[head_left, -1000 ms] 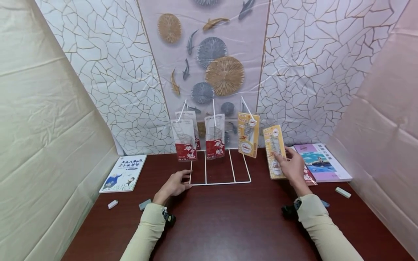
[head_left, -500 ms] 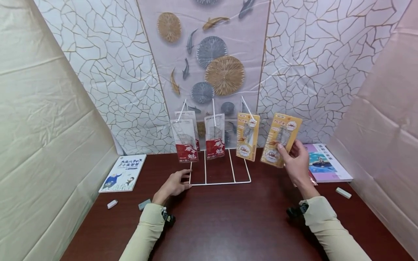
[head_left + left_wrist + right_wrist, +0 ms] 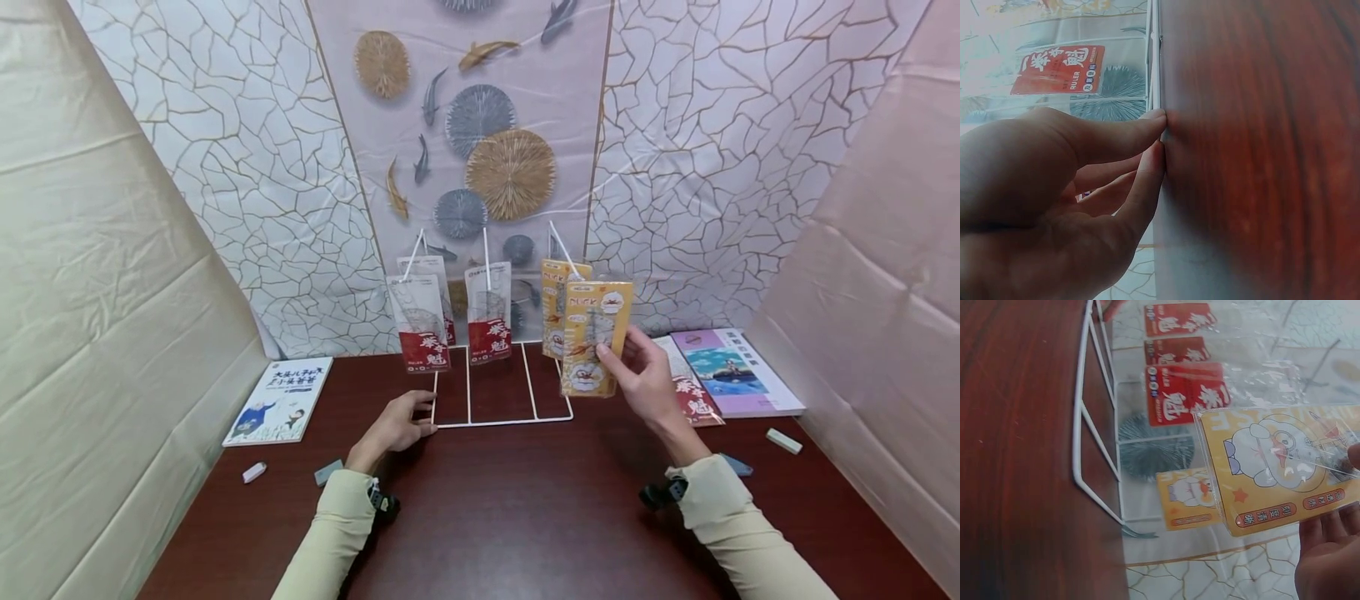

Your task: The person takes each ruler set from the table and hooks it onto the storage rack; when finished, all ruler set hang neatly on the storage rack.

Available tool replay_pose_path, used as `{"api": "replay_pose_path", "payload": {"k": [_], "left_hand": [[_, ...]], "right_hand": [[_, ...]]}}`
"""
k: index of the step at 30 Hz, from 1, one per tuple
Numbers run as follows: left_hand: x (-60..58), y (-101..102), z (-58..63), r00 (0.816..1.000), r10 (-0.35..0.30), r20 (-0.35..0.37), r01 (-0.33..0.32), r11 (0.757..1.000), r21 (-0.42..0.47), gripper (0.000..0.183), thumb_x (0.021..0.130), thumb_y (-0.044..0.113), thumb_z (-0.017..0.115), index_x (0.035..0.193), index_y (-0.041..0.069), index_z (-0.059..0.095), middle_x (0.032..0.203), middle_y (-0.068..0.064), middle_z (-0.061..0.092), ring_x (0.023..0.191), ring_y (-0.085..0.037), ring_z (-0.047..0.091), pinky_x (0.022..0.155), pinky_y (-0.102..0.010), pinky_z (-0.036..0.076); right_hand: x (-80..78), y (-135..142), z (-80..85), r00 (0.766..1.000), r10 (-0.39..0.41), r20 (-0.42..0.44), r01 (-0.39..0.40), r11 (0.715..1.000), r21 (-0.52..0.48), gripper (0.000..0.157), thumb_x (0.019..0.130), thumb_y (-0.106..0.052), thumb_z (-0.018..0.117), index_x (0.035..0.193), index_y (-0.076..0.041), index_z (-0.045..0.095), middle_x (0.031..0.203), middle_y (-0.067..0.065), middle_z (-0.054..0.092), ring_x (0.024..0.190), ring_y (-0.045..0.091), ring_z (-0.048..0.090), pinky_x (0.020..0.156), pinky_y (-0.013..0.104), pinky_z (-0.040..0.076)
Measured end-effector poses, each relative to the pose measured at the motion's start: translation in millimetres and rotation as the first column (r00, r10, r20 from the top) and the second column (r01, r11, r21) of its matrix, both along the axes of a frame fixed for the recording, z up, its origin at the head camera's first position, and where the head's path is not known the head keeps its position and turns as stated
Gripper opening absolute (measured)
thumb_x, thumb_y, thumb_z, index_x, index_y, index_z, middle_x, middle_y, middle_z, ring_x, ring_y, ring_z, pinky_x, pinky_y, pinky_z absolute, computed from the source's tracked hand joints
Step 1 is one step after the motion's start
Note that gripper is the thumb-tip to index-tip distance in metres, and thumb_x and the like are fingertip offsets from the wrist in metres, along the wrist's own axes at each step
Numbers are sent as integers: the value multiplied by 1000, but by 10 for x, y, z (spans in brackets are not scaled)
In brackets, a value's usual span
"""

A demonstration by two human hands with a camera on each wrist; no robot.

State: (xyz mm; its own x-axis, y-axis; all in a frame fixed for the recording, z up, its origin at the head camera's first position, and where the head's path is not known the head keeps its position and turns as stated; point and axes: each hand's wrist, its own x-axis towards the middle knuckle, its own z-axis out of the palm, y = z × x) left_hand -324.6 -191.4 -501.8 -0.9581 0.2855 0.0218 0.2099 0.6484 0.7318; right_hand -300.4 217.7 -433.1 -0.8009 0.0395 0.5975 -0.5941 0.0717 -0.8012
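Note:
My right hand pinches a yellow packaged ruler set between thumb and fingers, upright in front of the rack's right side. Behind it, partly covered, another yellow ruler set hangs on the right hook. The white wire rack stands on the table with its hooks slanting toward me. Red-and-white ruler sets hang on the left hook and the middle hook. My left hand holds the left front of the rack's base, with thumb and fingertip at the wire down by the tabletop.
A red-and-white package lies on the right beside a pink-and-blue book. At left lies a white picture book. Erasers sit at left and right. A patterned cloth backdrop rises behind the rack.
My right hand has lifted the yellow ruler set, then brought it left, turned it more upright and placed it in front of the hanging yellow one. The left hand stays at the rack.

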Motion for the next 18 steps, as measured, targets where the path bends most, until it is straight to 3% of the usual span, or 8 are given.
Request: {"api": "replay_pose_path", "payload": {"k": [9,18], "left_hand": [[11,-11,1,1000,-14,4,14,1000,18,59,86,-1,76,140,-3,53,136,-24,60,121,-35,64,94,-38,58],[3,-4,11,1000,-28,-8,28,1000,3,57,87,-1,74,140,-5,53,138,-25,57,123,-36,62,93,-38,58]], "right_hand": [[-40,-60,-110,993,8,119,-14,999,51,33,98,-15,66,127,-1,62,112,22,70,95,14,72,78,28,62],[-29,-104,-71,993,-1,119,-8,997,75,32,98,-19,67,125,-3,63,110,22,71,92,14,71,75,28,61]]}}
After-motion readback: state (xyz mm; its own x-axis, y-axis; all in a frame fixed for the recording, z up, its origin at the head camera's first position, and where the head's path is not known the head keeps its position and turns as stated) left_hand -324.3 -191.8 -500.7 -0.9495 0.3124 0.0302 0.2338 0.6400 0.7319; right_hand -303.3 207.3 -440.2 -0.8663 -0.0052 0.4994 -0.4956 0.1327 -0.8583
